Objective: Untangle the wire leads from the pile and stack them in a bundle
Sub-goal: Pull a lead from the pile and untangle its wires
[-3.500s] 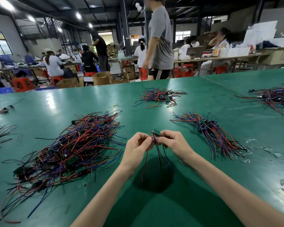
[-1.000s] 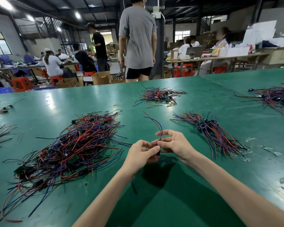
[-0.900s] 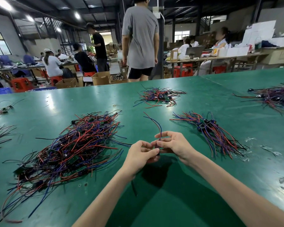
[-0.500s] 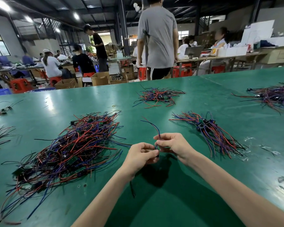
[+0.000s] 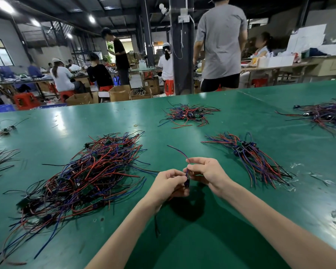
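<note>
A big tangled pile of red, blue and black wire leads [image 5: 81, 177] lies on the green table [image 5: 202, 239] at my left. To the right, a neater bundle of leads [image 5: 250, 154] lies fanned out. Between them, above the table, my left hand [image 5: 170, 184] and my right hand [image 5: 205, 172] both pinch one wire lead [image 5: 179, 152]. Its blue and red wires curve up and to the left from my right fingers. A black wire hangs down below my left wrist. The lead's small dark end sits between my fingertips.
Further leads lie in a small pile [image 5: 186, 115] at the back middle, another pile [image 5: 326, 115] at the far right, and loose wires [image 5: 0, 158] at the left edge. A person in a grey shirt [image 5: 221, 45] stands behind the table. Scraps of clear film [image 5: 299, 171] lie right of the bundle.
The lead was flipped: its wires hung down from my hands before and now stick upward. My hands sank a little toward the table. The standing person shifted about behind it.
</note>
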Action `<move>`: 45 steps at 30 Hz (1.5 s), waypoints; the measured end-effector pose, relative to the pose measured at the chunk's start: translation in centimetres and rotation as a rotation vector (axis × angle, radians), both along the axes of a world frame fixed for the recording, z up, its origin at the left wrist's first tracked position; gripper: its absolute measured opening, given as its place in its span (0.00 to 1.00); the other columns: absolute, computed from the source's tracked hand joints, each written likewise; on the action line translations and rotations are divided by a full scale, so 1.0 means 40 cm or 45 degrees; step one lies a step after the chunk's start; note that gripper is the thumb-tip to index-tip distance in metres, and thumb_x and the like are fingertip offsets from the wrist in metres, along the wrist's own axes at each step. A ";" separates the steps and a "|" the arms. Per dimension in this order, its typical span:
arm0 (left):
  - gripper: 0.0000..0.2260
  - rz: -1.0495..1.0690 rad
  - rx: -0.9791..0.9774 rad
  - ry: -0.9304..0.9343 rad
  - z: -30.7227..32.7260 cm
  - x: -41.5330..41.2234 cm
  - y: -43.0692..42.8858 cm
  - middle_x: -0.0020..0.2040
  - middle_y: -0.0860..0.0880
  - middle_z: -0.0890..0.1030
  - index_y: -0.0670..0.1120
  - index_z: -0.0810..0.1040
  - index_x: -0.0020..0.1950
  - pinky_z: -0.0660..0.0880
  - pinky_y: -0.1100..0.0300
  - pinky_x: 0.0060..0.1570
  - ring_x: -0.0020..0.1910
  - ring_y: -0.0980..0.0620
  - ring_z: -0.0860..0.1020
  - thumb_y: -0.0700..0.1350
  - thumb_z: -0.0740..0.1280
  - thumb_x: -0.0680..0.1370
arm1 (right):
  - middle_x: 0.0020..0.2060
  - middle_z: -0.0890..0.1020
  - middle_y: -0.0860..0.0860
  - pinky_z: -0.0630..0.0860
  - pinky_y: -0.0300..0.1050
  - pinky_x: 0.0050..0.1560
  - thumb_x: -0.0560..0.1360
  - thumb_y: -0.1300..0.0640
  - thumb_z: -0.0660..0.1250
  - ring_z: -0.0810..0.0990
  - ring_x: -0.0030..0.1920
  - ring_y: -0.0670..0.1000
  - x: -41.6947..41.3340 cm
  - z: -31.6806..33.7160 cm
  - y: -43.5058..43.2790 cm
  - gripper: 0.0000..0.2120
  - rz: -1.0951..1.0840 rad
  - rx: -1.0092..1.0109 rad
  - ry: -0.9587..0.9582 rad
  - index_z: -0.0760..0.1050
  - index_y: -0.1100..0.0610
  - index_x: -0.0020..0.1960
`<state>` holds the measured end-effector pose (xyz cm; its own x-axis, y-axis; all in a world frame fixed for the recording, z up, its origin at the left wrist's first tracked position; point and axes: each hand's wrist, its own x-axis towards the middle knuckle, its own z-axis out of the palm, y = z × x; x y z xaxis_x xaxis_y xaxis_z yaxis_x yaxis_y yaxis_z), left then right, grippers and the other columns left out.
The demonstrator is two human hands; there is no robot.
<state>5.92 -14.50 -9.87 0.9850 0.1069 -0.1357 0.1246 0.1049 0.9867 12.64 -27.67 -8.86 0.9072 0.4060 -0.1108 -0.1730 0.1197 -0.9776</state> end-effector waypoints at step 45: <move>0.08 0.029 0.026 0.019 0.000 -0.010 -0.020 0.30 0.43 0.77 0.39 0.75 0.36 0.77 0.61 0.28 0.26 0.50 0.78 0.33 0.67 0.75 | 0.37 0.83 0.56 0.77 0.37 0.29 0.77 0.59 0.65 0.75 0.31 0.48 0.078 0.008 -0.054 0.06 -0.164 0.217 0.307 0.74 0.62 0.44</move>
<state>5.53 -15.30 -9.87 0.9802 0.1320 -0.1476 0.1368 0.0879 0.9867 15.76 -29.81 -8.52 0.9082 0.3207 -0.2689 -0.3698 0.3143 -0.8743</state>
